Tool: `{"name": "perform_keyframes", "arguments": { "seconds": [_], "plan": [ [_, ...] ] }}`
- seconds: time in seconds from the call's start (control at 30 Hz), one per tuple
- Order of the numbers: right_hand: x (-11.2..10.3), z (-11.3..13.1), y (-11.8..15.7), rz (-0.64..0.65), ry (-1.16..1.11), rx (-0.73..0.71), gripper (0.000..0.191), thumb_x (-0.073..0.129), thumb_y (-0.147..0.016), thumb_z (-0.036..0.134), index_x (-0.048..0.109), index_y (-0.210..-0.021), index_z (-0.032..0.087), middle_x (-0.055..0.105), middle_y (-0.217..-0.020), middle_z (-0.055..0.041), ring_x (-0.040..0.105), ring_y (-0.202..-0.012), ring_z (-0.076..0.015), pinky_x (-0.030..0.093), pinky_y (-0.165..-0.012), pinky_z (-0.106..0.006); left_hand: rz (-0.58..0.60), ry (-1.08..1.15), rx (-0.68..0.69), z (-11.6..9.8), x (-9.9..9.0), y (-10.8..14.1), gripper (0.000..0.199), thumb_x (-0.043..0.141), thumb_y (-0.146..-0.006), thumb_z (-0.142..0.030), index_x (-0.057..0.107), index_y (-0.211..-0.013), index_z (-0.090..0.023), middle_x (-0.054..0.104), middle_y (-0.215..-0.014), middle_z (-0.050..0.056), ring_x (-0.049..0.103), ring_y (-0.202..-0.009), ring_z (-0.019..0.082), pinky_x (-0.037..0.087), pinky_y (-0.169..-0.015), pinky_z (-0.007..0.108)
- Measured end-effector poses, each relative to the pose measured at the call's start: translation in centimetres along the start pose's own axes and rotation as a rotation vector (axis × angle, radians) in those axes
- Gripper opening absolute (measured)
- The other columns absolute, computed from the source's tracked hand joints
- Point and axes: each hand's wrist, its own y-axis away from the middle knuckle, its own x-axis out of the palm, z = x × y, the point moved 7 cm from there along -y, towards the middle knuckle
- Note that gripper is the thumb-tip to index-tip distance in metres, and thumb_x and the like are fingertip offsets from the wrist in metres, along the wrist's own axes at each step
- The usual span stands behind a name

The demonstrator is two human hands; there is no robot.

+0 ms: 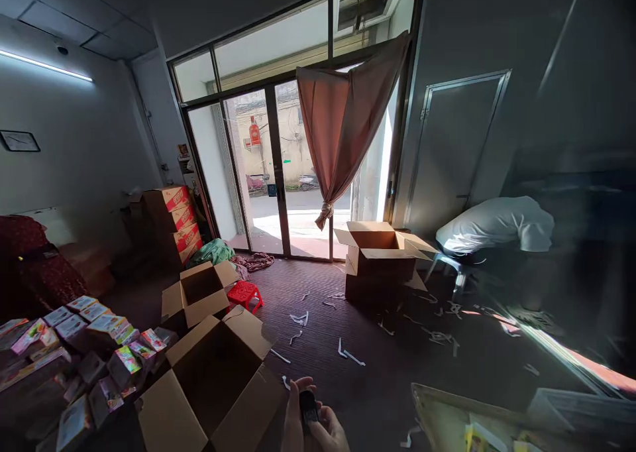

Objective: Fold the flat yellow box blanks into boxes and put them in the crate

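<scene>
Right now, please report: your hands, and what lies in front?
Left hand and right hand holding small black object. White strips scattered ahead. Open carton close, left side.

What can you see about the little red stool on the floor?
The red stool is small and looks like plastic. It stands upright on its legs, with a pattern of holes in its top. It sits on the dark floor, right by the open cardboard boxes, in front of the glass doors. Nothing seems to rest on top.
</scene>
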Motion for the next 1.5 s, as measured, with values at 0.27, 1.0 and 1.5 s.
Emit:
{"name": "perform_keyframes", "arguments": {
  "seconds": [0.27, 1.0, 1.5],
  "plan": [
    [1.4, 3.9, 3.5, -0.05, -0.011, 0.09, 0.029, 0.072, -0.053, 0.03, 0.059, -0.078, 0.021, 0.062, -0.071, 0.0028, 0.056, -0.069, -0.016, 0.049, -0.063, -0.028, 0.063, -0.084, 0.063, -3.6, 2.2, 6.0, 0.06, 0.056, -0.075, -0.076, 0.07, -0.091, -0.02, 0.069, -0.092, 0.007, 0.063, -0.073, 0.018, 0.051, -0.073, 0.033],
    [0.8, 1.9, 5.1, -0.091, -0.082, 0.14, 0.033, 0.076, -0.061, 0.032, 0.059, -0.085, 0.018, 0.062, -0.073, 0.0046, 0.054, -0.068, -0.0122, 0.044, -0.057, -0.022, 0.149, -0.176, 0.068, -1.5, 0.8, 6.3, 0.065, 0.05, -0.079, -0.076, 0.066, -0.101, -0.018, 0.068, -0.096, 0.008, 0.063, -0.082, 0.02, 0.05, -0.078, 0.034],
    [0.2, -0.3, 4.3, -0.05, -0.175, 0.144, 0.036, 0.078, -0.056, 0.036, 0.054, -0.077, 0.02, 0.06, -0.066, 0.0042, 0.055, -0.057, -0.0112, 0.047, -0.058, -0.025, 0.109, -0.158, 0.322, -10.5, 4.1, 8.1, 0.043, 0.069, -0.076, -0.059, 0.067, -0.095, -0.02, 0.067, -0.098, 0.007, 0.062, -0.089, 0.02, 0.048, -0.084, 0.033]
  ]
}}
